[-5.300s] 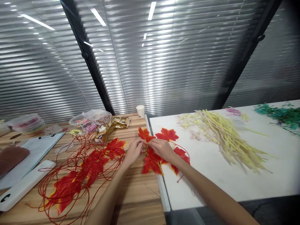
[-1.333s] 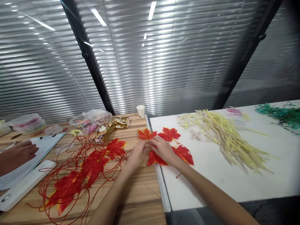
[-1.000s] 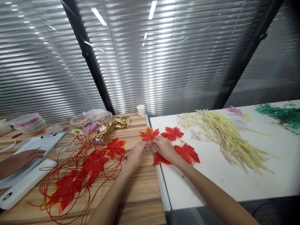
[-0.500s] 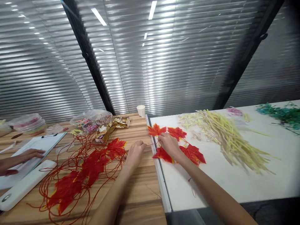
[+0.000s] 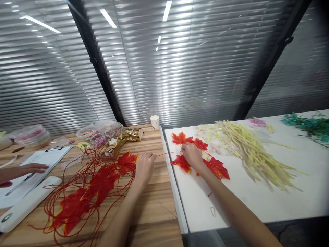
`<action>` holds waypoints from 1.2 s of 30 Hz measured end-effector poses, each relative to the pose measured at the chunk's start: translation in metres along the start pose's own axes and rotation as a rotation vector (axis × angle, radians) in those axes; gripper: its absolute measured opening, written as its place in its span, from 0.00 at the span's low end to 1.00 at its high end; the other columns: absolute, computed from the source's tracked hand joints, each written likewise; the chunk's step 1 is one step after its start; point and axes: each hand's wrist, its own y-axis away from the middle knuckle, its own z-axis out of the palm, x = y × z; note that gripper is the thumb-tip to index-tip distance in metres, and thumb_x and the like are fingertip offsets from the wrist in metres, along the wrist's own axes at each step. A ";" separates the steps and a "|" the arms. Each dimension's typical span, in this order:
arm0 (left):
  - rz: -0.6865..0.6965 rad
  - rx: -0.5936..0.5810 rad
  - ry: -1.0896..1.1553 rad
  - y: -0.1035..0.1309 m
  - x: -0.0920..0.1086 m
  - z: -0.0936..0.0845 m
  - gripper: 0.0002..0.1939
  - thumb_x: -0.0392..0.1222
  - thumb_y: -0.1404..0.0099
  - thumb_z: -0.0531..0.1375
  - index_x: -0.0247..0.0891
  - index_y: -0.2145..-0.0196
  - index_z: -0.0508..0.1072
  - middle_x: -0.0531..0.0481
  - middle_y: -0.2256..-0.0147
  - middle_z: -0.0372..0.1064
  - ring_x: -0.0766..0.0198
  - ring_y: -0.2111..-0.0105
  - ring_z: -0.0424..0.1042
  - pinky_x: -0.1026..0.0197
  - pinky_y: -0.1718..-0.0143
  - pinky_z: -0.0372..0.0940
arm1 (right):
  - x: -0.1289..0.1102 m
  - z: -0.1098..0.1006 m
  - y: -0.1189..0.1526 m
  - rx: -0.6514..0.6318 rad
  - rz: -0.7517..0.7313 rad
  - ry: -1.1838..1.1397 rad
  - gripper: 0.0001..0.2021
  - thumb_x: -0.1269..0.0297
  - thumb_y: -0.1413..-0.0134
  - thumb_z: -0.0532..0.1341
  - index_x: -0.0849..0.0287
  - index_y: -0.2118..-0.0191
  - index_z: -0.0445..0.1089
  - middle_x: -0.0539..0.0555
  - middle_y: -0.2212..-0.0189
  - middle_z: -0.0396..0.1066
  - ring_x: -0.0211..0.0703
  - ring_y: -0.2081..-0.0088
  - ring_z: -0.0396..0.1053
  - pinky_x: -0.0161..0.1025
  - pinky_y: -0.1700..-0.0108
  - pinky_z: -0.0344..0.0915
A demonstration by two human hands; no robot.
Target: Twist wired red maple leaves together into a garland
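A thin red cord runs taut between my two hands across the seam of the tables. My left hand, over the wooden table, pinches its left end. Over the white table my right hand is closed on the cord among red maple leaves with yellow edges; its fingertips are partly hidden. Left of my left hand lies a tangle of red cord with more red maple leaves in it. A small loop of cord rests below my right forearm.
A bundle of pale yellow stems lies right, with green foliage beyond. At the back are a paper cup and gold wrappers. Another person's hand rests over a clipboard, beside a white long-handled object.
My right hand has moved right with the cord and leaves, and my left hand slightly left, so the cord span between them is longer. The other person's hand shifted, uncovering a pen.
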 end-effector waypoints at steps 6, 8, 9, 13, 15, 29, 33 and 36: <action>-0.137 0.040 0.019 0.000 -0.005 -0.001 0.12 0.39 0.36 0.48 0.40 0.65 0.72 0.47 0.66 0.68 0.62 0.63 0.64 0.64 0.68 0.55 | 0.002 0.002 -0.003 0.001 0.040 0.011 0.11 0.70 0.45 0.49 0.59 0.70 0.69 0.55 0.69 0.66 0.40 0.66 0.63 0.31 0.73 0.52; -0.182 0.025 0.077 0.000 -0.004 -0.001 0.14 0.40 0.36 0.47 0.41 0.65 0.72 0.47 0.66 0.68 0.63 0.65 0.66 0.65 0.70 0.54 | 0.002 0.002 -0.002 0.003 0.041 0.013 0.12 0.70 0.45 0.49 0.59 0.69 0.68 0.55 0.69 0.66 0.41 0.65 0.63 0.31 0.73 0.52; -0.191 0.020 0.109 0.000 -0.004 -0.001 0.14 0.40 0.36 0.47 0.41 0.65 0.72 0.48 0.66 0.69 0.63 0.66 0.66 0.66 0.71 0.54 | 0.001 0.002 -0.002 0.005 0.032 0.011 0.12 0.70 0.44 0.48 0.59 0.69 0.68 0.55 0.69 0.66 0.41 0.65 0.63 0.31 0.73 0.52; -0.146 0.041 0.235 -0.001 -0.003 0.002 0.12 0.37 0.37 0.48 0.39 0.66 0.72 0.47 0.66 0.69 0.64 0.63 0.66 0.65 0.65 0.57 | -0.003 0.001 0.002 -0.022 -0.030 -0.027 0.11 0.72 0.45 0.48 0.58 0.65 0.68 0.56 0.66 0.66 0.43 0.61 0.62 0.33 0.72 0.55; -0.124 0.056 0.278 -0.002 -0.004 0.005 0.12 0.36 0.38 0.49 0.37 0.66 0.72 0.46 0.66 0.69 0.64 0.63 0.66 0.65 0.62 0.58 | -0.008 0.000 0.005 -0.038 -0.055 -0.038 0.12 0.74 0.46 0.49 0.58 0.64 0.68 0.56 0.65 0.65 0.44 0.61 0.61 0.33 0.71 0.56; 0.059 0.091 0.544 -0.004 0.000 0.018 0.12 0.32 0.39 0.48 0.35 0.63 0.71 0.47 0.65 0.68 0.66 0.63 0.65 0.64 0.60 0.60 | -0.041 0.000 0.027 0.030 -0.439 -0.271 0.12 0.71 0.43 0.48 0.57 0.58 0.67 0.55 0.60 0.63 0.42 0.56 0.59 0.39 0.55 0.60; 0.081 0.075 0.639 -0.004 0.003 0.013 0.12 0.31 0.41 0.51 0.36 0.62 0.70 0.48 0.65 0.66 0.68 0.65 0.66 0.66 0.62 0.61 | -0.044 0.003 0.029 0.020 -0.549 -0.437 0.12 0.68 0.43 0.51 0.59 0.55 0.65 0.54 0.57 0.63 0.41 0.55 0.59 0.38 0.53 0.60; 0.064 0.082 0.672 -0.004 0.002 0.013 0.09 0.31 0.42 0.53 0.36 0.65 0.70 0.49 0.67 0.66 0.69 0.67 0.66 0.66 0.64 0.61 | -0.047 0.002 0.030 -0.001 -0.592 -0.541 0.12 0.67 0.43 0.51 0.59 0.55 0.65 0.54 0.57 0.65 0.39 0.54 0.60 0.37 0.52 0.60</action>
